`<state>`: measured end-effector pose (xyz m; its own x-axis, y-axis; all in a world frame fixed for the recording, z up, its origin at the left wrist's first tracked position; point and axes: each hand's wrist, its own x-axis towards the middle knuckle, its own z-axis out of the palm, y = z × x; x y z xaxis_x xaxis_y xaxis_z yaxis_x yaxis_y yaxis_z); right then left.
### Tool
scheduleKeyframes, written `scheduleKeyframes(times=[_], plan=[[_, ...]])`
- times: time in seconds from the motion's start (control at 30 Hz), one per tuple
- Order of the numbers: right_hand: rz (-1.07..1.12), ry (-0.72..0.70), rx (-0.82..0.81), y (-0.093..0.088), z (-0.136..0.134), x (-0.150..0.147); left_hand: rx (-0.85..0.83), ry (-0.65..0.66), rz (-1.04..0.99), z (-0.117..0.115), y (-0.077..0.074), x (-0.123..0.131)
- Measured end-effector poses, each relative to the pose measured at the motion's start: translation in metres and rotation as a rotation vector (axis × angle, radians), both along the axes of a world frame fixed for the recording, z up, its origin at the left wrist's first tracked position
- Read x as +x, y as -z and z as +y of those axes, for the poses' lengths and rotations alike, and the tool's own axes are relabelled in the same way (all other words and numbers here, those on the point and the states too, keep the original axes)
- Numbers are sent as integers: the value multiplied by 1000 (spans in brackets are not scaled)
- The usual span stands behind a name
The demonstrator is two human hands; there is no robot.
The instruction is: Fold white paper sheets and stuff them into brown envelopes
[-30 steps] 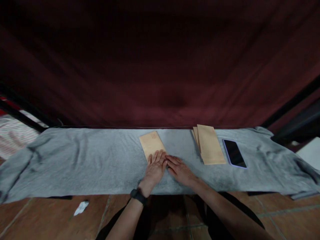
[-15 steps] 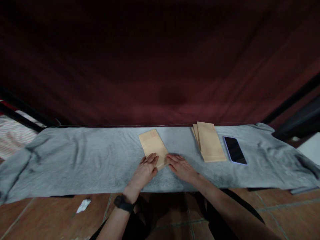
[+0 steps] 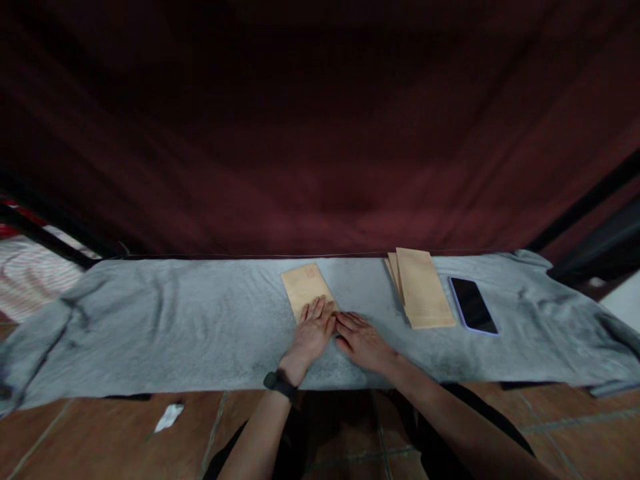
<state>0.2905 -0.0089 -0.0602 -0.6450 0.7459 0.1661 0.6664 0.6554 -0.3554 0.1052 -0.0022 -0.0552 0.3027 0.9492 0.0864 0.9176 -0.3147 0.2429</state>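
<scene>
A brown paper envelope [image 3: 306, 283] with small red print near its far edge lies flat on the grey cloth, slightly turned. My left hand [image 3: 314, 329], a dark watch on its wrist, rests with fingers stretched out on the envelope's near part and hides much of that end. My right hand [image 3: 361, 339] lies flat beside it, its fingertips at the envelope's near right corner and close to the left fingers. To the right, a small stack of similar brown envelopes [image 3: 425, 290] lies fanned a little.
A phone [image 3: 473, 305] in a light purple case lies right of the stack. Grey cloth [image 3: 210, 320] covers the long narrow surface, and a dark red curtain [image 3: 320, 167] hangs behind it. White crumpled paper [image 3: 169, 417] is on the tiled floor [image 3: 120, 440].
My left hand has slid right across the envelope, towards my right hand, covering more of the near end. My right hand has hardly moved. The view has shifted slightly.
</scene>
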Motion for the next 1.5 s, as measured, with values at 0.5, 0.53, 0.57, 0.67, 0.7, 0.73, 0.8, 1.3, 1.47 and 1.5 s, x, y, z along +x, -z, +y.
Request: scheduleKeyframes(times=[0.5, 0.53, 0.57, 0.67, 0.7, 0.73, 0.8, 1.3, 1.47, 1.5], plan=[[32, 4, 42, 1, 1, -4, 102, -278, 155, 127, 17, -26], [25, -4, 45, 0, 3, -3, 110, -258, 158, 120, 19, -25], [14, -11, 47, -1, 4, -3, 109, -234, 162, 111, 21, -24], [-23, -40, 57, -4, 7, -1, 78, -171, 173, 72, 25, -21], [-34, -50, 62, -5, 8, -1, 57, -150, 175, 58, 26, -20], [-43, -61, 70, -6, 9, -1, 24, -121, 173, 43, 26, -20], [-58, -65, 90, -8, 10, -1, -38, -74, 151, 15, 26, -18], [16, 100, 119, 7, 1, -18, 124, -243, -51, -37, 2, -19], [17, -39, 79, 11, -20, -30, 89, -388, -135, -44, 1, -15], [9, -23, 70, 11, -21, -30, 73, -409, -180, -44, 0, -14]])
